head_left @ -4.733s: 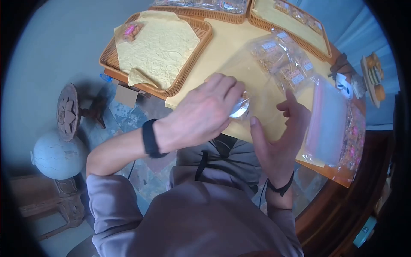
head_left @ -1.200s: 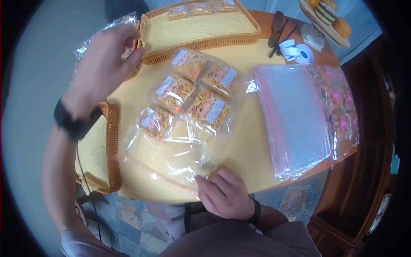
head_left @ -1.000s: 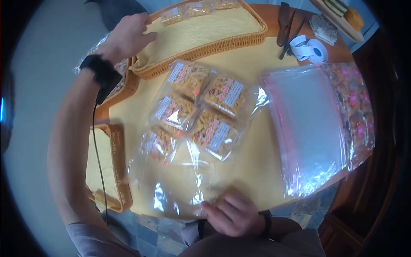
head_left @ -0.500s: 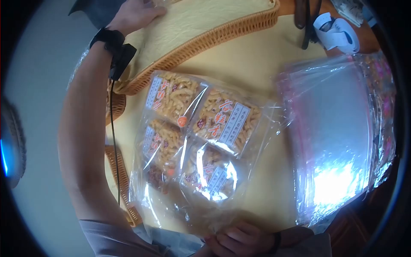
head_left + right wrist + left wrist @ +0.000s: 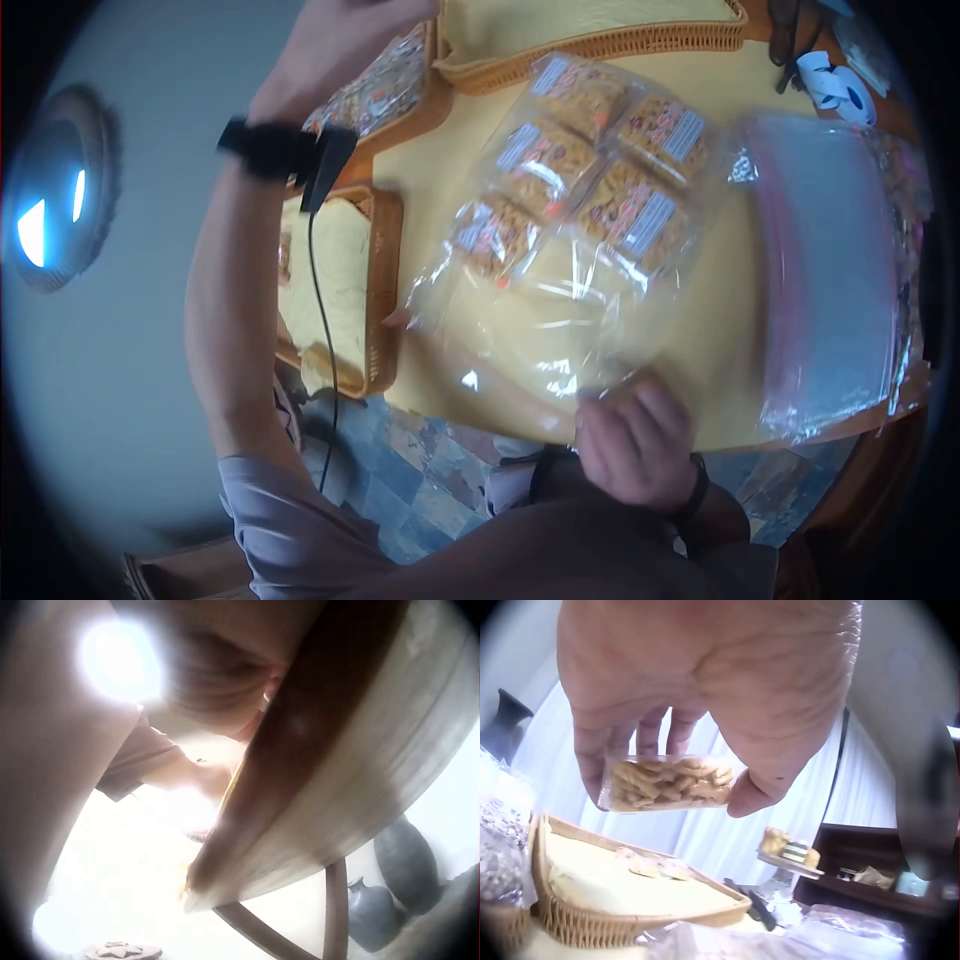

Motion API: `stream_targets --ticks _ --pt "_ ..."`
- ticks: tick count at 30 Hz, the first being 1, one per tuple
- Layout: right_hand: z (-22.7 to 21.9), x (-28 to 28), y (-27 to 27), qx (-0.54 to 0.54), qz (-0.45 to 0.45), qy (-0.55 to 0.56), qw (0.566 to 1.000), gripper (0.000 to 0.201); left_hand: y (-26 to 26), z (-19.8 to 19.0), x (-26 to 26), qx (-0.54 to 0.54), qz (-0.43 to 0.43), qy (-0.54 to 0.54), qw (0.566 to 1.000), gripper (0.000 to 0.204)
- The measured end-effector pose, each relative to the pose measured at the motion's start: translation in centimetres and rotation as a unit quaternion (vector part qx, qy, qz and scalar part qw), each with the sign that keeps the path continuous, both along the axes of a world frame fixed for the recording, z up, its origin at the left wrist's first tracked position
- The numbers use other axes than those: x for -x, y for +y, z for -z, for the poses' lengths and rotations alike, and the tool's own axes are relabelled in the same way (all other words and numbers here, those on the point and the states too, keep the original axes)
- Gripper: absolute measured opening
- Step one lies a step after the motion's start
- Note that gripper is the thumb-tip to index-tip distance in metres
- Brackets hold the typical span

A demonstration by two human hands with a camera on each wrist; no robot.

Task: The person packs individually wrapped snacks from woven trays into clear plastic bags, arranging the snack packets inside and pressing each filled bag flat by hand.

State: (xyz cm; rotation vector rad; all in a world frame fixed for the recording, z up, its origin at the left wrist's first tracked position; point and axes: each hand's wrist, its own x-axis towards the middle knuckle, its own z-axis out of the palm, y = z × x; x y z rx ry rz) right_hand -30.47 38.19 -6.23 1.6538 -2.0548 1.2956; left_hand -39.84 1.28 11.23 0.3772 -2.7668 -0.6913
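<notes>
My left hand [image 5: 350,40] is raised at the top edge of the head view. In the left wrist view the left hand [image 5: 705,690] holds a small clear packet of snack pieces [image 5: 667,784] between thumb and fingers. On the table lies a large clear bag [image 5: 540,320] with several labelled snack packets [image 5: 635,215] inside, its open end towards my body. My right hand [image 5: 640,440], fingers curled, pinches the bag's near edge at the table's front.
A paper-lined basket [image 5: 385,300] stands at the left, another [image 5: 600,45] at the back, and one with wrapped packets [image 5: 380,90] between them. At the right lie a stack of clear bags [image 5: 830,270] and a label roll [image 5: 840,90]. The right wrist view shows the table's underside [image 5: 322,795].
My left hand has come up and away from the back basket, now with a packet in its fingers. The right hand has stayed at the bag's near edge while the head view shifted.
</notes>
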Motion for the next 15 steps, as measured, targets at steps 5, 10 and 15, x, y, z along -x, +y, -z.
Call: stream_targets --ticks 5,10,15 --pt "-0.5 -0.1 -0.1 -0.036 0.032 -0.046 0.998 0.035 6.2 -1.2 -15.9 -0.138 0.030 0.074 0.987 0.062" --pt "-0.5 -0.7 -0.8 -0.016 0.049 -0.094 0.994 0.027 10.6 1.8 -27.7 -0.412 0.117 -0.001 0.904 0.072" --pt "-0.6 -0.7 -1.1 0.000 0.053 -0.077 0.996 0.019 15.4 6.5 -28.2 -0.382 0.068 -0.074 0.919 0.066"
